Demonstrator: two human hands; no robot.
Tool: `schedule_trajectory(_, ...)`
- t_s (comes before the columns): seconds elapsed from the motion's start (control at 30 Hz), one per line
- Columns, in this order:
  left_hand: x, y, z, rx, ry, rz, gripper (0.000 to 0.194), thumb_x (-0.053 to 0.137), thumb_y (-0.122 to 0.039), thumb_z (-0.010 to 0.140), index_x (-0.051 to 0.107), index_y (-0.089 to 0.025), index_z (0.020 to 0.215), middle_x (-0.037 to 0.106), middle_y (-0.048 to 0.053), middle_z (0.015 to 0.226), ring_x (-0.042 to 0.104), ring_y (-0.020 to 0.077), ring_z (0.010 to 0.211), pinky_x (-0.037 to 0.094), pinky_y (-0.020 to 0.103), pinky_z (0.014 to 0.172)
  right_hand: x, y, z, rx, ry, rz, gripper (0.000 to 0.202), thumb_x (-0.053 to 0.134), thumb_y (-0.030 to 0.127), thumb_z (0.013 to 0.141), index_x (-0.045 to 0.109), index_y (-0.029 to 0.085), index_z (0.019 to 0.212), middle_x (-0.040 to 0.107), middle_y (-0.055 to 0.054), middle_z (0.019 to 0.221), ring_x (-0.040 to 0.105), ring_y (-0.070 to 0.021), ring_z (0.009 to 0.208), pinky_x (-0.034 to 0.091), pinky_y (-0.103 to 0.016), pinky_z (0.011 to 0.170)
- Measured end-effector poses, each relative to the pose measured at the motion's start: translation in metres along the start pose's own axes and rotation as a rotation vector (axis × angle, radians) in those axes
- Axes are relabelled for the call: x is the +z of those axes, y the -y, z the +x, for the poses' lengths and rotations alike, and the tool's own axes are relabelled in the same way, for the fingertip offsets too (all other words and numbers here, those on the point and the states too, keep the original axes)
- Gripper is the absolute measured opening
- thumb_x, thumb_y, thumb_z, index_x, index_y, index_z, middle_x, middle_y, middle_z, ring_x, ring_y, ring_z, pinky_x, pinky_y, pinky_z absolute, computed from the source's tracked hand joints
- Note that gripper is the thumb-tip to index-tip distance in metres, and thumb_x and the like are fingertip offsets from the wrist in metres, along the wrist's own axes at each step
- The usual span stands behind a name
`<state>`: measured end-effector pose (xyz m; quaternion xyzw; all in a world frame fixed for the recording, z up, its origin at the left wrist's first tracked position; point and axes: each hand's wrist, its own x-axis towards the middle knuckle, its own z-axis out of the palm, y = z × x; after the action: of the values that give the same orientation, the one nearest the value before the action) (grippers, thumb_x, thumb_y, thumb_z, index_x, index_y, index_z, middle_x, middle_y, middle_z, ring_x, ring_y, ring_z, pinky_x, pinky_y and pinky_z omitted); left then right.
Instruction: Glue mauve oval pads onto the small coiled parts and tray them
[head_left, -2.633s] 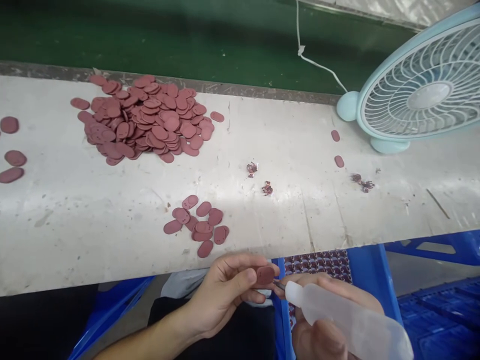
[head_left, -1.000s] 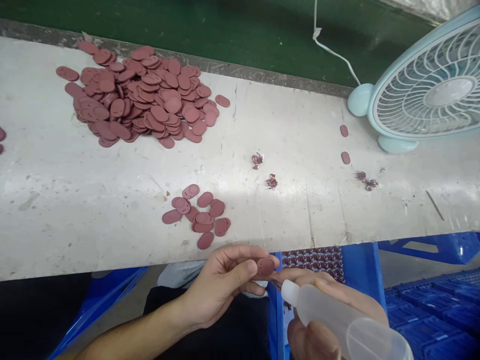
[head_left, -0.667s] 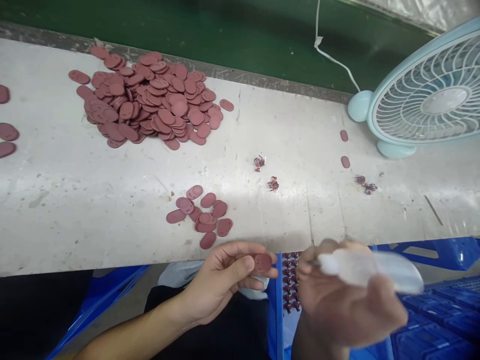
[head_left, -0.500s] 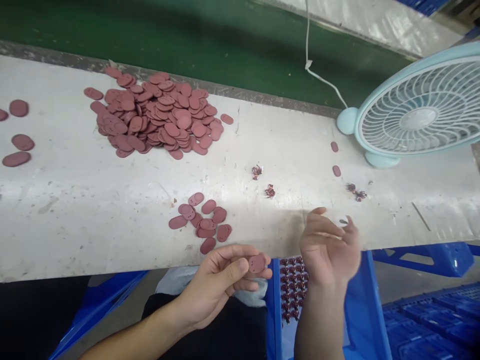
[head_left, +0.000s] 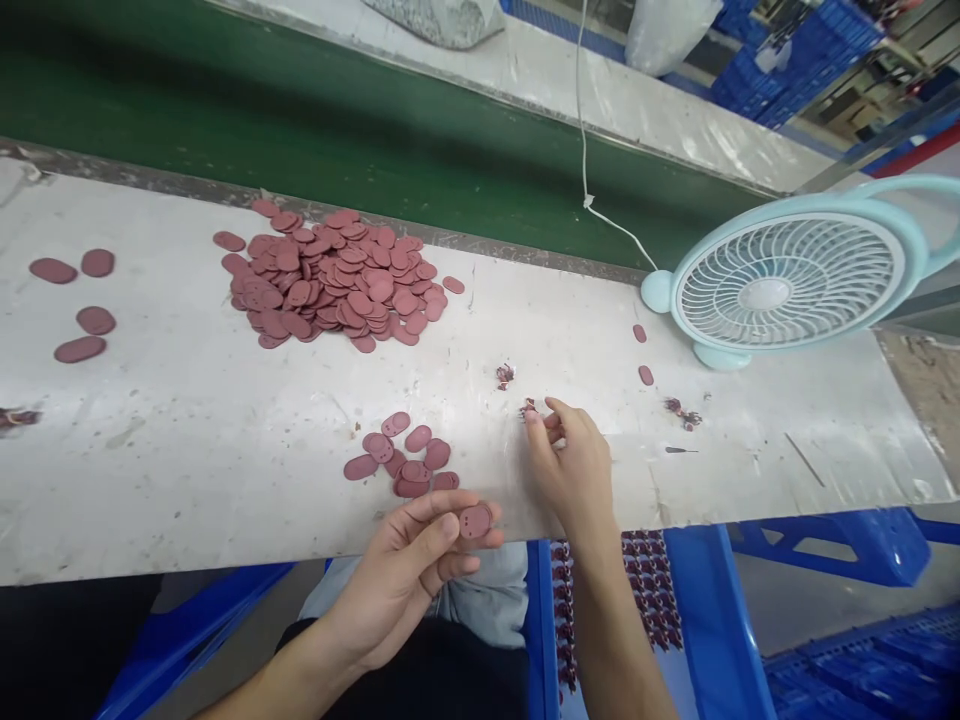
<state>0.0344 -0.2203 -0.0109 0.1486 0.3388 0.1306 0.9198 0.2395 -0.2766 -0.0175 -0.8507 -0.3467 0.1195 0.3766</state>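
My left hand (head_left: 420, 555) pinches a reddish oval (head_left: 475, 521); my right hand (head_left: 574, 460) is at a dark cluster (head_left: 529, 406) on the table (head_left: 247, 490), grip unclear from here. I judge this a pickup, next needing a light pinch.

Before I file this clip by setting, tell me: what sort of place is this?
Probably a factory workshop: a heap of flat reddish-brown ovals lies on a long white worktop, and a blue plastic crate at its near edge holds rows of small dark-red parts.
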Motion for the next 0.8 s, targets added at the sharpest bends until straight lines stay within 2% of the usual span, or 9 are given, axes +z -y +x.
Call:
schedule_trajectory(0.1,-0.001,-0.001,-0.001,0.025,-0.023,-0.015,0.021,0.078,-0.028,0.085,0.076,-0.016,0.102,0.078,0.011,0.109,0.077,0.0200,0.094,0.061,0.018,0.071,0.010,0.001,0.018,-0.021,-0.004,-0.055,0.024,0.064,0.036,0.088,0.073,0.019,0.103,0.066,-0.009,0.097,0.060,-0.0260,0.089,0.048,-0.048,0.092)
schedule_trajectory(0.17,-0.004,-0.001,-0.002,0.051,-0.033,-0.020,0.020,0.078,-0.027,0.085,0.076,-0.016,0.103,0.078,0.011,0.110,0.076,0.0200,0.094,0.061,0.017,0.071,0.007,0.001,0.015,-0.020,0.019,-0.021,0.018,0.065,0.033,0.087,0.074,0.019,0.096,0.068,-0.008,0.093,0.062,-0.0248,0.086,0.052,-0.045,0.086)
schedule_trajectory(0.23,-0.006,-0.001,-0.001,0.078,-0.037,-0.022,0.020,0.077,-0.027,0.086,0.076,-0.017,0.103,0.078,0.011,0.113,0.076,0.0204,0.096,0.060,0.018,0.072,-0.002,0.005,-0.001,-0.006,0.063,0.066,0.017,0.067,0.035,0.088,0.074,0.021,0.095,0.070,-0.007,0.092,0.065,-0.0232,0.084,0.057,-0.038,0.074)
schedule_trajectory(0.3,-0.008,-0.001,0.000,0.108,-0.042,-0.014,0.020,0.077,-0.026,0.085,0.076,-0.017,0.103,0.077,0.011,0.114,0.076,0.0212,0.097,0.060,0.018,0.072,-0.012,0.010,-0.024,0.024,0.148,0.268,0.016,0.070,0.034,0.089,0.075,0.024,0.099,0.071,-0.006,0.097,0.068,-0.0209,0.084,0.058,-0.031,0.063)
schedule_trajectory(0.4,-0.008,0.000,0.002,0.143,-0.046,0.029,0.018,0.077,-0.024,0.085,0.076,-0.019,0.102,0.077,0.010,0.114,0.076,0.0213,0.097,0.060,0.019,0.072,-0.020,0.018,-0.058,0.083,0.306,0.663,0.017,0.070,0.025,0.091,0.076,0.030,0.105,0.069,-0.003,0.099,0.068,-0.0154,0.078,0.059,-0.025,0.060)
schedule_trajectory(0.47,-0.007,0.002,0.002,0.152,-0.038,0.069,0.017,0.076,-0.024,0.086,0.076,-0.021,0.103,0.077,0.009,0.115,0.075,0.0207,0.097,0.059,0.020,0.072,-0.021,0.022,-0.073,0.122,0.360,0.811,0.022,0.068,0.021,0.092,0.076,0.033,0.109,0.069,-0.002,0.097,0.068,-0.0135,0.074,0.060,-0.024,0.063)
schedule_trajectory(0.53,-0.005,0.004,0.003,0.152,-0.029,0.111,0.017,0.076,-0.023,0.087,0.076,-0.023,0.104,0.077,0.007,0.116,0.074,0.0195,0.099,0.059,0.020,0.073,-0.020,0.024,-0.081,0.151,0.352,0.839,0.023,0.068,0.020,0.091,0.076,0.033,0.109,0.070,-0.002,0.096,0.069,-0.0140,0.075,0.061,-0.025,0.066)
schedule_trajectory(0.63,-0.003,0.007,0.004,0.181,-0.020,0.185,0.016,0.077,-0.023,0.086,0.077,-0.024,0.102,0.078,0.006,0.115,0.073,0.0180,0.100,0.058,0.021,0.075,-0.020,0.027,-0.085,0.157,0.315,0.765,0.021,0.071,0.021,0.089,0.077,0.032,0.106,0.073,-0.002,0.091,0.070,-0.0158,0.075,0.062,-0.026,0.068)
schedule_trajectory(0.8,0.001,0.011,0.006,0.249,0.013,0.296,0.015,0.079,-0.025,0.083,0.078,-0.024,0.098,0.078,0.005,0.112,0.070,0.0147,0.087,0.057,0.024,0.079,-0.024,0.030,-0.083,0.140,0.347,0.646,0.022,0.070,0.023,0.089,0.078,0.030,0.108,0.077,-0.004,0.095,0.073,-0.0189,0.077,0.063,-0.028,0.067)
